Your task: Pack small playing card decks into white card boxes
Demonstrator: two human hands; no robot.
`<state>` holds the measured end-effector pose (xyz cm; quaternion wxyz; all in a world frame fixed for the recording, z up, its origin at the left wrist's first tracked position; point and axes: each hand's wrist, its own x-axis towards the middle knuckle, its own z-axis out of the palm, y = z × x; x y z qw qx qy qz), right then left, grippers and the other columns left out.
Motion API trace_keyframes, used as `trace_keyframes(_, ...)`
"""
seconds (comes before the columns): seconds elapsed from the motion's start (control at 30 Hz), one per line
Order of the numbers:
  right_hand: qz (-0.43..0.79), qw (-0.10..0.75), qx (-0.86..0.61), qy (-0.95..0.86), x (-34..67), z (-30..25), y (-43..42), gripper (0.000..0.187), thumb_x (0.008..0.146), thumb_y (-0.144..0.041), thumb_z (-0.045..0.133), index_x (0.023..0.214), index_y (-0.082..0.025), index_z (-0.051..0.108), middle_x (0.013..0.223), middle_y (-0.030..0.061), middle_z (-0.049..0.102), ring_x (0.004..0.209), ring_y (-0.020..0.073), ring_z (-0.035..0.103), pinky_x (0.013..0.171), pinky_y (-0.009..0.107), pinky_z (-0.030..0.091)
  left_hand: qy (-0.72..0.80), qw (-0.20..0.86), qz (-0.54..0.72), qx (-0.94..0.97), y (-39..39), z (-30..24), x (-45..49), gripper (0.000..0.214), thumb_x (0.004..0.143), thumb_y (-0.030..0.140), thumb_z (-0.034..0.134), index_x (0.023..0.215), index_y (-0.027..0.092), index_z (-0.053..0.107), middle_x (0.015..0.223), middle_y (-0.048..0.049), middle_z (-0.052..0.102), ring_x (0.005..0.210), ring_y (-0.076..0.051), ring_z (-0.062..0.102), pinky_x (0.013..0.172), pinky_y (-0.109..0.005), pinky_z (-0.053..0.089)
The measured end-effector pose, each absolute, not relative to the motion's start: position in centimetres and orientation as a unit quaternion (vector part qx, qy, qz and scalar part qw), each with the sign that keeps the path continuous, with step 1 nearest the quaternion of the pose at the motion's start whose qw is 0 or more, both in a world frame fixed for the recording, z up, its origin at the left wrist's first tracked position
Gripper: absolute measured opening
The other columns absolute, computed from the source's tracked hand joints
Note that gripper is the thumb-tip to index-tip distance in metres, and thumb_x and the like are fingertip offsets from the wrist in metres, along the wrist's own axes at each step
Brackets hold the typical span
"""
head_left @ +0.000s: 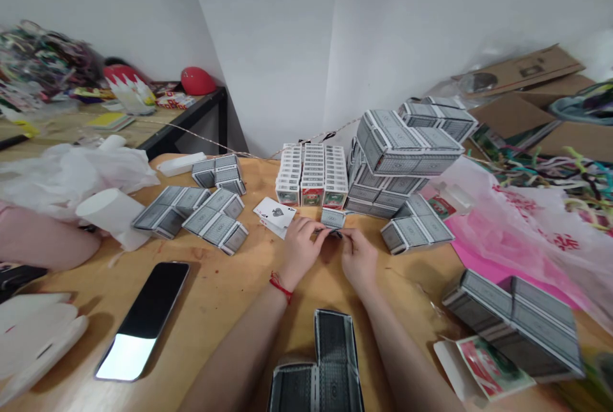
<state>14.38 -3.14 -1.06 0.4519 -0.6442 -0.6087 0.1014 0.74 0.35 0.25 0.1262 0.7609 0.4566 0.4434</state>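
Note:
Over the middle of the wooden table, my left hand and my right hand pinch a small dark-edged playing card between them, each at one end. Much of the card is hidden by my fingers. Just behind it lies a grey patterned card piece. To the left of my left hand, loose playing cards lie face up, an ace of spades on top. A block folded from grey-backed cards stands between my forearms. A red string bracelet circles my left wrist.
Rows of card boxes stand at the back, beside stacked card blocks. More blocks sit left. A phone lies front left. At right are an opened card box, a large card block and pink plastic.

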Motion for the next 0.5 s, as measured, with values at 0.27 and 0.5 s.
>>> trace_keyframes(0.27,0.085,0.449,-0.644,-0.614,14.45,-1.16,-3.15,0.023,0.079,-0.020,0.039,0.082,-0.020,0.062,0.079,0.0042,0.067,0.071,0.0165,0.061,0.064,0.026,0.045,0.467,0.116,0.442,0.757,0.55,-0.04,0.57,0.013,0.082,0.017,0.046,0.083,0.019,0.059,0.082,-0.0039,0.061,0.082,-0.017,0.054,0.075,-0.034,0.043)
trace_keyframes(0.5,0.081,0.443,-0.655,-0.607,14.50,-1.31,-3.08,0.021,0.080,-0.022,0.040,0.084,-0.020,0.061,0.080,0.0041,0.067,0.070,0.0166,0.061,0.064,0.027,0.045,0.460,0.128,0.420,0.772,0.74,-0.21,0.30,0.031,0.077,0.002,0.039,0.095,0.019,0.057,0.090,-0.0045,0.059,0.089,-0.018,0.052,0.080,-0.035,0.043)
